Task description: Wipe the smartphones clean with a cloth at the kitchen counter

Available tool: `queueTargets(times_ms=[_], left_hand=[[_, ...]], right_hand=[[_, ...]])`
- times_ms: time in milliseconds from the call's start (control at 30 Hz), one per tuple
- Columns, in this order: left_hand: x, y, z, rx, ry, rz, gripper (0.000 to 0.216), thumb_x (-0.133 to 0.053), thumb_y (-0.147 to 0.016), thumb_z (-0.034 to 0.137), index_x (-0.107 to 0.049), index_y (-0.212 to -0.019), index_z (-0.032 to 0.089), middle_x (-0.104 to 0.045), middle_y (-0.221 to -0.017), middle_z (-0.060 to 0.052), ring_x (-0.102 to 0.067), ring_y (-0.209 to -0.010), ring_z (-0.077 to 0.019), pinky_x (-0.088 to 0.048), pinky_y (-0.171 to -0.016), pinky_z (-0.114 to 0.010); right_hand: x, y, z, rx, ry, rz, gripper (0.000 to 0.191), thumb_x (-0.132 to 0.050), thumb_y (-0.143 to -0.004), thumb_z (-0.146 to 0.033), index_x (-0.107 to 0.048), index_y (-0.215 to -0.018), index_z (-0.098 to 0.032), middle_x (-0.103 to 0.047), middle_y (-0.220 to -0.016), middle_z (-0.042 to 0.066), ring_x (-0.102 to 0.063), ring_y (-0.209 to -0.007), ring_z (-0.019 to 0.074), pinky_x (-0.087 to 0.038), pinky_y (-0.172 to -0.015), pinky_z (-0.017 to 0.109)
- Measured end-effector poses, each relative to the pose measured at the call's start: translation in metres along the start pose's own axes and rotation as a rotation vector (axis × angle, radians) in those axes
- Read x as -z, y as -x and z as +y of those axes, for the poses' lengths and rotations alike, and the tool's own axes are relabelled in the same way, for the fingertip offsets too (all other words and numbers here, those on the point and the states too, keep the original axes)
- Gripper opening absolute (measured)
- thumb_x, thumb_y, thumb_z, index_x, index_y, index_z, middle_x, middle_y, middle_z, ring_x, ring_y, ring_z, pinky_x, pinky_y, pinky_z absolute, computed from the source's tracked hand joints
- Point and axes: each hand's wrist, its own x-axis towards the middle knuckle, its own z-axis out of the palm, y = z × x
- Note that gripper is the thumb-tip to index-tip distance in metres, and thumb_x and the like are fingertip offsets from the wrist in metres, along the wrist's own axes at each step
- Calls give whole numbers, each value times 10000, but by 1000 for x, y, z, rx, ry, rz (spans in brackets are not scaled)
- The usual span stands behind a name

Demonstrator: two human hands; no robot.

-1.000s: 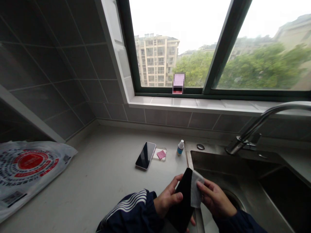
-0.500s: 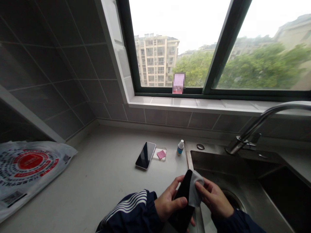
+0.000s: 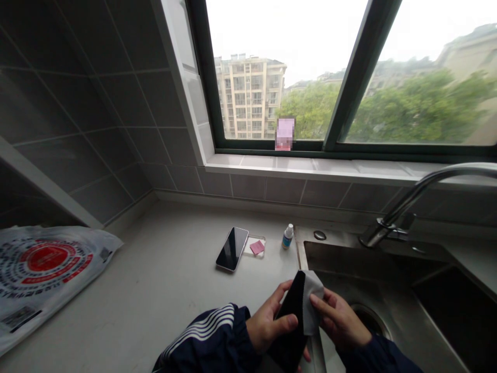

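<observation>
Black item [image 3: 292, 303], near side by left rim of sink [image 3: 302, 251], gripped in left hand [image 3: 268, 320], right edge meeting grey cloth [image 3: 309, 322] pinched by right hand [image 3: 344, 317], could drop sinkward if left grip loosens

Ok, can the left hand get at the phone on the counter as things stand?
Probably not yet: the left hand is gripping the black item, though nothing visible blocks its way to the phone.

Black item [image 3: 292, 342] — cut off below, plastic bag [image 3: 93, 254] — cut off left, pixelated patch [image 3: 286, 129] unreadable
</observation>
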Motion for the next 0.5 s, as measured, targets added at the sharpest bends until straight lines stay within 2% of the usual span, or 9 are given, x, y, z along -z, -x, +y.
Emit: queueTargets(times_ms=[233,367,500], left_hand=[[1,0,-4,0,-11,13,841,-687,-759,464,-181,-1419,336,-630,-946,-82,-699,-690,-220,-517,-503,-253],[-1,1,-5,-7,-39,8,843,-697,-754,449,-194,-1423,339,-633,-975,-95,-700,-707,-223,-536,-522,-282],[-3,1,-4,-20,-51,16,868,-716,-736,447,-204,-1426,320,-641,-918,-84,-695,-686,-212,-533,-524,-273]], right_hand=[[0,0,2,15,33,16,429,-813,-647,-460,-705,-921,-148,-732,-815,85,-689,-704,213,-520,-653,304],[0,1,1,15,70,27,454,-810,-641,-488,-704,-933,-156,-739,-812,82,-691,-687,210,-519,-627,292],[2,1,-2,13,105,42,488,-820,-623,-496,-708,-951,-153,-741,-814,74,-691,-694,211,-514,-611,272]])
